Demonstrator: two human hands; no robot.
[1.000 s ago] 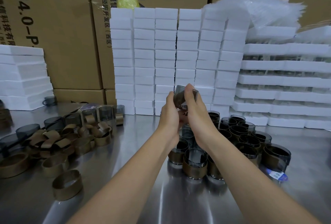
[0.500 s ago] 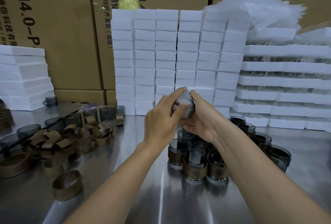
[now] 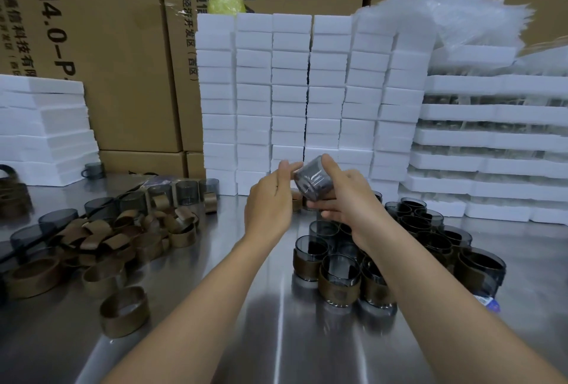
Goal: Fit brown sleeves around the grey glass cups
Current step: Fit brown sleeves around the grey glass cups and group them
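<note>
My right hand point(image 3: 347, 202) grips a bare grey glass cup point(image 3: 313, 179), tilted, in the air above the steel table point(image 3: 276, 322). My left hand point(image 3: 270, 199) is beside it, its straight fingertips touching the cup's left end. A small brown piece point(image 3: 297, 203) shows between the hands; whether it is held is unclear. Below stands a cluster of cups wearing brown sleeves point(image 3: 339, 279). A pile of loose brown sleeves point(image 3: 123, 236) lies at the left, with one single sleeve point(image 3: 124, 311) nearer me.
Bare grey cups point(image 3: 187, 191) stand behind the sleeve pile, and more dark cups point(image 3: 430, 230) at the right. White foam blocks point(image 3: 307, 91) are stacked at the back. Foam trays point(image 3: 491, 138) rise at the right, with cardboard boxes point(image 3: 107, 45) behind.
The cup has turned from bottom-facing-me to tilted sideways in my right hand. My left hand slid off its top to the left, leaving only the fingertips on it.
</note>
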